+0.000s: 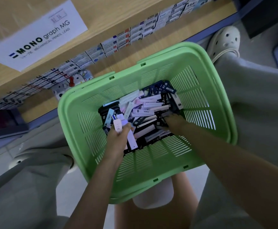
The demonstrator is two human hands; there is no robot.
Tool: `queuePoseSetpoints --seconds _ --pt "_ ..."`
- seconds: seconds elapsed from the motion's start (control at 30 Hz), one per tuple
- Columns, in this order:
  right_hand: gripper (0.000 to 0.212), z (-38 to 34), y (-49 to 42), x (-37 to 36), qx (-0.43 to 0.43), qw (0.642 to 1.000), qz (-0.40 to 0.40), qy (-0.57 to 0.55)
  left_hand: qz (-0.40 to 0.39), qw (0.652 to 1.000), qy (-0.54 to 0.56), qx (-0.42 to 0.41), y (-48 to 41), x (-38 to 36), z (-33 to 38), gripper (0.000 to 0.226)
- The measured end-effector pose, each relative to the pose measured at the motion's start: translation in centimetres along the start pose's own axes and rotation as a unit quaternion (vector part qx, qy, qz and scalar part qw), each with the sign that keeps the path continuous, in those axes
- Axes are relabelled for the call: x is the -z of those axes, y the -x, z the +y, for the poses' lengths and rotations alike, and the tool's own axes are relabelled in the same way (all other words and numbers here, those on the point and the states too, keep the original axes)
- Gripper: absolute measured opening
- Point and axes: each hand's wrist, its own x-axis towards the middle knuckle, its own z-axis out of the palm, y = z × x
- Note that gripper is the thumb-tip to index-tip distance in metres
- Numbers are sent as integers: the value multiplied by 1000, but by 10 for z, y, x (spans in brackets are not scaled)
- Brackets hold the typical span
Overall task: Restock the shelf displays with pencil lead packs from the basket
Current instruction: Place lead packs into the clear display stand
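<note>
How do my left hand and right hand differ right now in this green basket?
The left hand grips a white pack marked HB, held above the pile; the right hand is down in the pile, fingertips buried among dark packs, grip unclear. The left hand is at the pile's left side, the right hand at its right side. Both are inside the green basket.

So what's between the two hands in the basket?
Head view: loose lead packs, white and dark, lie piled between the left hand, which grips a white HB pack, and the right hand.
</note>
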Motion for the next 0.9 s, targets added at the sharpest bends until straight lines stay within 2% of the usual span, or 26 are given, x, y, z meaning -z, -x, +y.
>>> queuePoseSetpoints --seconds 0.07,0.13,0.2,0.3,0.4,0.47,0.57,0.67,0.7,0.77,0.83,0.9 --pt "44 -2 3 4 -7 998 -27 -64 2 1000 9 3 -2 -1 -2 4" --pt "38 -2 9 11 0 991 -41 -129 17 1000 12 3 -4 -4 -3 13" --pt "36 -2 17 20 14 982 -22 -185 33 999 1 9 -6 -7 -6 18" --pt "20 -10 37 38 43 968 18 -248 44 999 8 23 -5 -12 -8 14" --pt "19 -25 59 49 90 935 44 -339 44 998 43 26 1 -20 -4 16" --pt "19 -39 76 56 124 912 59 -385 50 996 67 24 8 -24 2 23" --pt "20 -58 95 63 164 906 79 -383 44 993 112 -2 25 -27 15 42" --pt "15 -71 116 69 192 889 98 -404 52 988 140 -40 41 -24 23 72" --pt "16 -74 122 72 192 882 113 -415 55 986 148 -47 44 -22 25 71" --pt "18 -75 137 78 190 875 169 -412 69 982 166 -54 52 -17 29 51" --pt "20 -75 153 85 202 876 231 -373 68 982 168 -57 59 -9 33 39" --pt "28 -74 167 91 221 885 260 -316 55 981 168 -76 67 -6 40 32"
